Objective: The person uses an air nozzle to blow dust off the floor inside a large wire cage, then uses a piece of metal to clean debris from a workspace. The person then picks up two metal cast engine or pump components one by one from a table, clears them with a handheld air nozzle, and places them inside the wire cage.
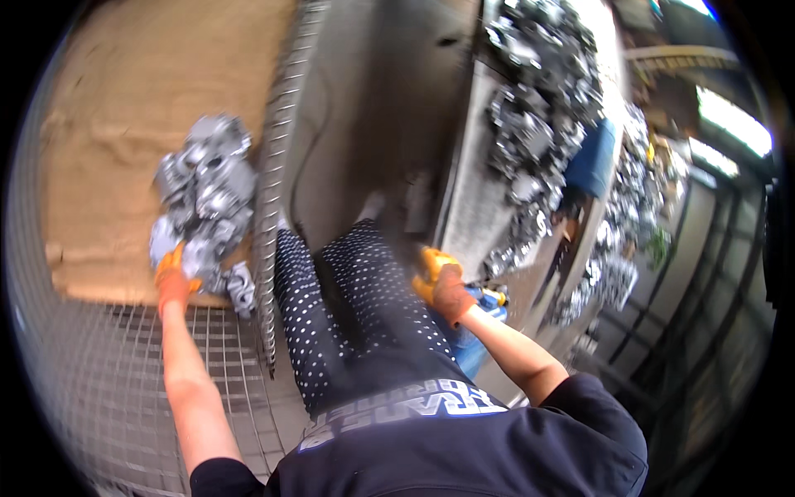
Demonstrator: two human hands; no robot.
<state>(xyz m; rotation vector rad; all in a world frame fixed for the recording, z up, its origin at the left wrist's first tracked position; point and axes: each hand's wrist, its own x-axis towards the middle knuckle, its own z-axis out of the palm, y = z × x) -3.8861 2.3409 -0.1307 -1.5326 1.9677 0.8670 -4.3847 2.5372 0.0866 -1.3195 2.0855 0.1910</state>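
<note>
My left hand (175, 277), in an orange and yellow work glove, reaches to the near edge of a heap of silver metal castings (207, 186). Its thumb and fingers are apart, and the fingertips touch or nearly touch a roundish casting (162, 238) at the left of the heap. The heap lies on brown cardboard (149, 74) inside a wire mesh cage. On the other side, my right hand (441, 284), gloved the same way, hovers beside my thigh, close to the metal table. Its fingers are half curled and apart, slightly blurred, with nothing visible between them.
The cage's wire rim (277, 166) runs along my left leg. To my right stands a metal table (484, 149) bearing a long pile of castings (538, 124). A blue container (474, 344) stands below my right forearm. More castings (621, 215) lie farther right, near a blue object (592, 157).
</note>
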